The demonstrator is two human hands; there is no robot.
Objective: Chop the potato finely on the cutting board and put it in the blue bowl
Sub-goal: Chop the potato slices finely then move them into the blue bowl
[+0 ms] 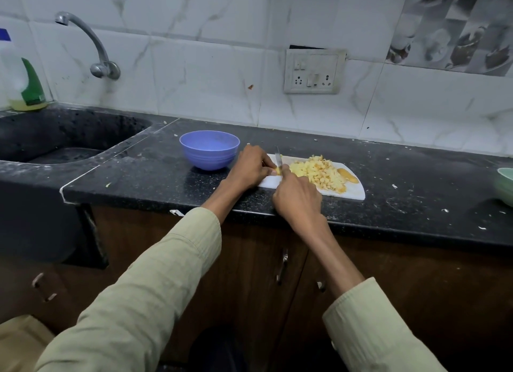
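Observation:
A white cutting board (355,191) lies on the black counter. A heap of finely chopped yellow potato (319,172) covers its middle, with a larger potato slice (348,175) at the right end. My left hand (251,167) pinches a small remaining potato piece (274,172) at the board's left end. My right hand (298,198) grips a knife; its blade (278,160) stands upright right beside my left fingers, on that piece. The blue bowl (209,149) stands just left of the board, close to my left hand; its inside looks empty.
A dark sink (55,138) with a wall tap (91,44) lies to the left, a dish soap bottle (23,77) at its back corner. A pale green bowl (505,185) sits at the right edge. A wall socket (313,72) hangs behind. Potato scraps dot the counter (416,183).

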